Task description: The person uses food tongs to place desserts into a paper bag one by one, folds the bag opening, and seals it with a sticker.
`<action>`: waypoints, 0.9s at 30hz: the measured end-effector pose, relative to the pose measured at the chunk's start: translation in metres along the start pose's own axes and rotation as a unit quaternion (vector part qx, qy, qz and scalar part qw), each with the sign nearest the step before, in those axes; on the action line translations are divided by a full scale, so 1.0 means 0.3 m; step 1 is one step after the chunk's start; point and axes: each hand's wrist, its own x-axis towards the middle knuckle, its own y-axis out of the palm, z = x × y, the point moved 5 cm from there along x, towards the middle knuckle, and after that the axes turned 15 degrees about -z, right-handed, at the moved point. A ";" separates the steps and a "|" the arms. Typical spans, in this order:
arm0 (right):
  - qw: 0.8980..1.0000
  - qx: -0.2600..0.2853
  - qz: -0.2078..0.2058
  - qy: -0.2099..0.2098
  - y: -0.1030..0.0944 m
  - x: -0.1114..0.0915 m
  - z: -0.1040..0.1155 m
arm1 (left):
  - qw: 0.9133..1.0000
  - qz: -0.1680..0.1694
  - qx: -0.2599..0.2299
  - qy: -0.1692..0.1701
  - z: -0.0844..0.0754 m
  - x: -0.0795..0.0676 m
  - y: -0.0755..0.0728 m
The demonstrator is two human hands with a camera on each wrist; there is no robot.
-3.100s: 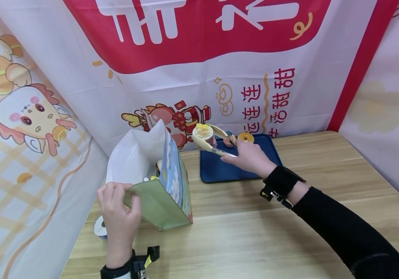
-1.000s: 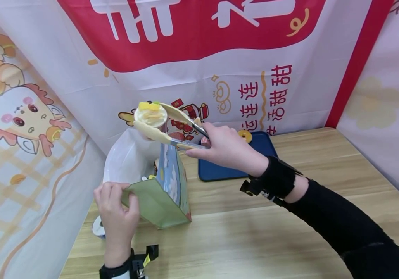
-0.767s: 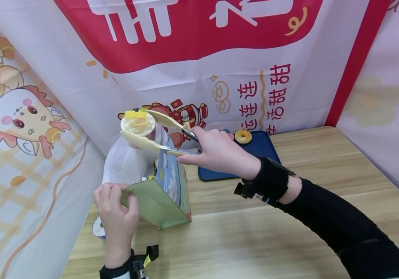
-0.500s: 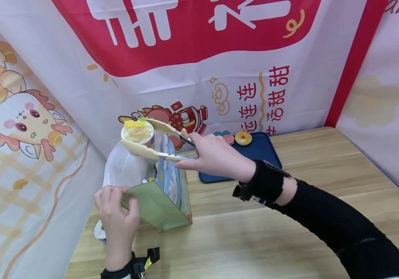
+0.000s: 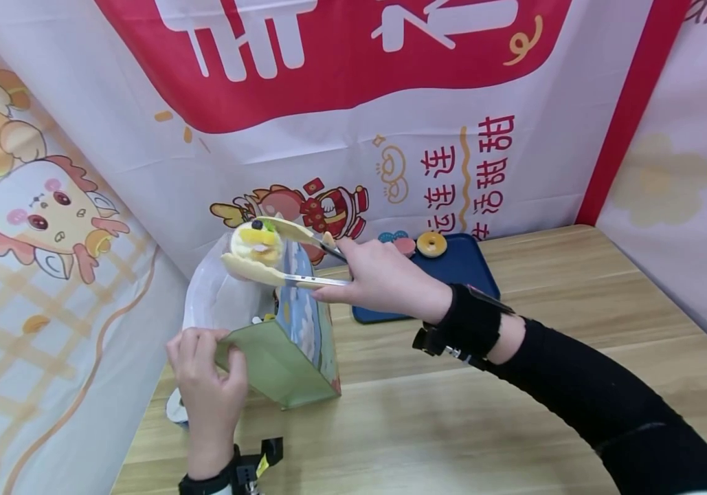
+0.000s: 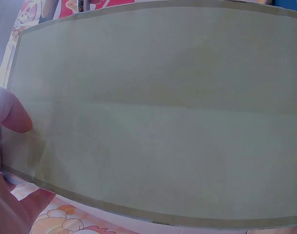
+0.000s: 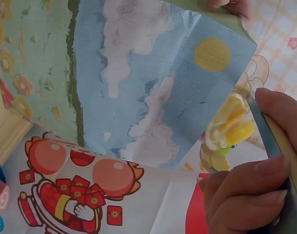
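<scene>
R grip (image 5: 387, 278) w/ tongs (image 5: 300, 280), dessert (image 5: 260, 244) clamped at mouth of bag (image 5: 275, 364), L grip (image 5: 207, 378) on bag

Backdrop (image 5: 353, 130): red "运连连", "活甜甜"; right cloth (image 5: 675, 227): perhaps "anz", cropped.

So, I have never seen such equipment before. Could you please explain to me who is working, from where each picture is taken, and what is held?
There is no robot: someone works with two bare hands, wearing a black band on each wrist. The large picture comes from a camera on the head, looking forward and down. The other two come from wrist cameras: the left sees mostly the plain green side of a bag, the right its painted side. The wooden table bears this open bag and a blue tray holding small pieces, including a yellow ring. The left hand grips the bag's edge. The right hand holds tongs, which pinch a cream-topped treat near the bag's opening.
</scene>
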 end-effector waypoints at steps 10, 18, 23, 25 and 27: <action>1.000 -0.007 -0.002 0.007 -0.002 0.001 -0.013 | 1.000 0.000 0.001 0.006 -0.008 0.006 0.003; 0.999 0.003 -0.040 0.030 -0.051 0.007 -0.042 | 1.000 -0.002 -0.004 0.020 -0.013 0.004 0.013; 0.997 0.033 -0.059 0.034 -0.067 0.006 -0.105 | 1.000 0.005 -0.002 0.020 -0.016 0.001 0.018; 0.997 0.030 -0.065 0.041 -0.067 0.006 -0.141 | 1.000 0.005 -0.002 0.018 -0.017 0.000 0.017; 0.996 0.026 -0.068 0.059 -0.064 0.007 -0.182 | 1.000 0.004 -0.002 0.016 -0.018 0.000 0.016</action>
